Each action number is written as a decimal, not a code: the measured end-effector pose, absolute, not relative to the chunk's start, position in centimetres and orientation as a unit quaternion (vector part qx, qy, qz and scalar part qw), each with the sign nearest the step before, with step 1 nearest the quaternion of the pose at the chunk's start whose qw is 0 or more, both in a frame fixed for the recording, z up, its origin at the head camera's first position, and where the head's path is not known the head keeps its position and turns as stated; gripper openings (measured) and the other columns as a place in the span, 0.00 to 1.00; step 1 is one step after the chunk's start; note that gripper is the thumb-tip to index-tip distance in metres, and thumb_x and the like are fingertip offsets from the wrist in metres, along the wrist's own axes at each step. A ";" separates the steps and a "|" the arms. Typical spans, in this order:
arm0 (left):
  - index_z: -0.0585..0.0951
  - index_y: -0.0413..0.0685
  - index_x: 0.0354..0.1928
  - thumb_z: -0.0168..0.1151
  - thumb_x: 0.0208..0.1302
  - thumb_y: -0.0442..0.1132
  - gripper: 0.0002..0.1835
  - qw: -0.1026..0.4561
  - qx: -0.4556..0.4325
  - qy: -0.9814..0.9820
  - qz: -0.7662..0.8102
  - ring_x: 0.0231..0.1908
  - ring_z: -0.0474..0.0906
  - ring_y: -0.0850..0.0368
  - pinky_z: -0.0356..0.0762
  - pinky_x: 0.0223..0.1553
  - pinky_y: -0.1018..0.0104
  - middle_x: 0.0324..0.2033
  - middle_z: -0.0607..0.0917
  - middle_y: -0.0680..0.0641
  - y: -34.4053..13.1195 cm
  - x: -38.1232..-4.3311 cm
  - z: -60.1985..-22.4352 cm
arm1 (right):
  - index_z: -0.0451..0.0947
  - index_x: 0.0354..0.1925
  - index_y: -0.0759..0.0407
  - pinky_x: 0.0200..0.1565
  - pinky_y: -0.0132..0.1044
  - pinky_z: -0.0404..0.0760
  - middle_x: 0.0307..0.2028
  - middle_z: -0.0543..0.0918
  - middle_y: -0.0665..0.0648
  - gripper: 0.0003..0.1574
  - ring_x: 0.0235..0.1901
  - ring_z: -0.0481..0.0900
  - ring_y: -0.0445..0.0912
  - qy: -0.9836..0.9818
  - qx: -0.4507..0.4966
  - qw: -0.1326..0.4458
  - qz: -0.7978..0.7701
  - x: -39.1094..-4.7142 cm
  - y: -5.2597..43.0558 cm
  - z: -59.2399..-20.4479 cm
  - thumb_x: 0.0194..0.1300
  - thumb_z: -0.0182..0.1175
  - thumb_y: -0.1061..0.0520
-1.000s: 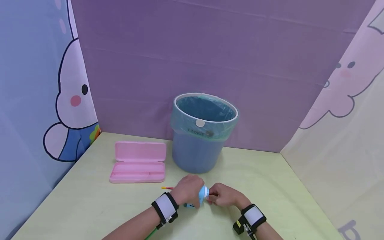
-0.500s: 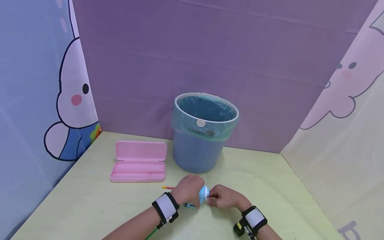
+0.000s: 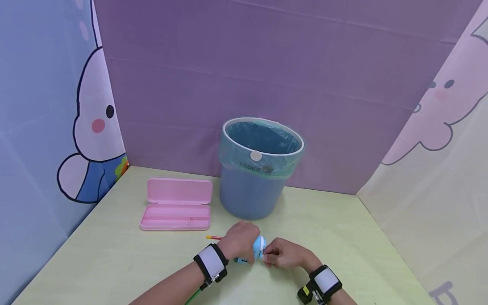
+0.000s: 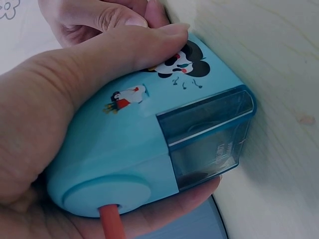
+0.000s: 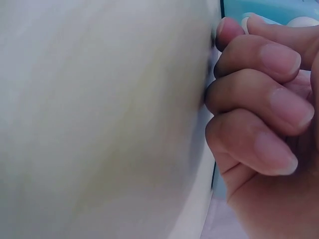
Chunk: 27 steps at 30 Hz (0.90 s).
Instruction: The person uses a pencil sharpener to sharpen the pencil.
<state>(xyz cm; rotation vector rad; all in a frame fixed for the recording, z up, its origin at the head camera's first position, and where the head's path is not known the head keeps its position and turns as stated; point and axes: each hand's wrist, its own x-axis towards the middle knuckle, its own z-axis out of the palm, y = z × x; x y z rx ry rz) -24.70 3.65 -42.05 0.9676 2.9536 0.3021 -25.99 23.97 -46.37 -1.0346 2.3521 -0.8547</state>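
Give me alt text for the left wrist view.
The left hand grips a light-blue sharpener with printed cartoon figures and a see-through drawer; a red pencil sticks out of one end. The right hand shows behind.

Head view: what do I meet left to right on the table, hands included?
Open pink pencil case → pencil's yellow-and-red exposed end → left hand → exposed end of the light-blue pencil sharpener → right hand → right wrist strap.
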 end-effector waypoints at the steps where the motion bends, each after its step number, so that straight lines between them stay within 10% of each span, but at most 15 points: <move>1: 0.79 0.51 0.27 0.83 0.33 0.50 0.23 0.009 0.309 0.946 0.098 0.25 0.68 0.60 0.68 0.31 0.68 0.20 0.74 0.57 3.7 -24.7 -42.1 | 0.79 0.24 0.58 0.21 0.26 0.60 0.15 0.66 0.42 0.19 0.14 0.59 0.32 0.846 -0.374 0.217 -0.312 -26.0 24.0 -46.4 0.73 0.52 0.56; 27: 0.78 0.52 0.25 0.84 0.30 0.51 0.24 0.000 0.307 0.948 0.087 0.24 0.68 0.61 0.68 0.30 0.68 0.19 0.73 0.58 3.7 -24.5 -42.2 | 0.77 0.26 0.66 0.18 0.28 0.58 0.12 0.62 0.45 0.21 0.12 0.56 0.36 0.796 -0.353 0.276 -0.406 -25.1 24.2 -46.7 0.73 0.52 0.55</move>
